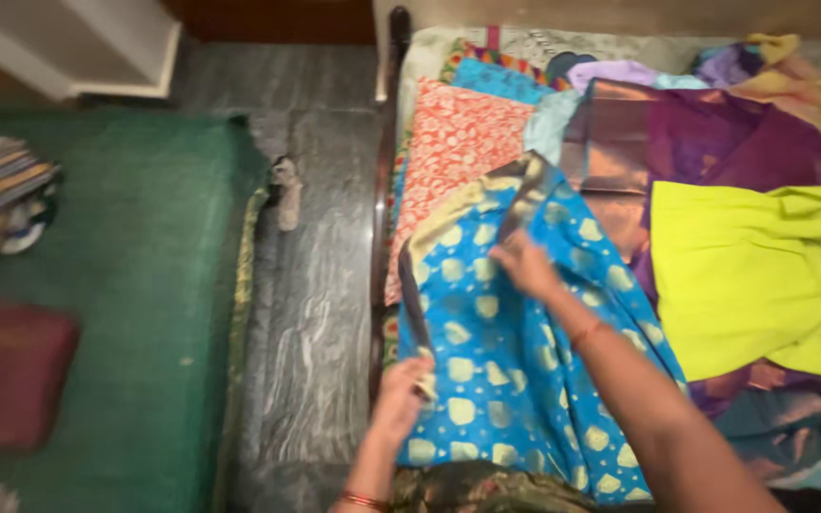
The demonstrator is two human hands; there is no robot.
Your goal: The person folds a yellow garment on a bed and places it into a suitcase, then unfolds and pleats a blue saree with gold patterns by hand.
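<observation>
Blue sari (515,380) with pale gold motifs and a gold-brown border lies spread along the bed's (384,190) near edge, partly folded over at its top, most of its length not yet folded, by the look of it. Left hand (401,399) pinches the cloth's left border edge low down; right hand (525,266) grips the turned-over border higher up, fingers closed on the fabric. Frame is blurred, so the exact finger grip is hard to read. Around it: orange-red printed cloth (453,152) just above left, purple and copper silk (677,142) beyond, lime-green garment (753,275) to the right, touching or overlapping the sari's far edge. That pile crowds the folding space. Left of the bed: grey stone floor (311,285), green mat (144,285), dark red cushion (7,370).
</observation>
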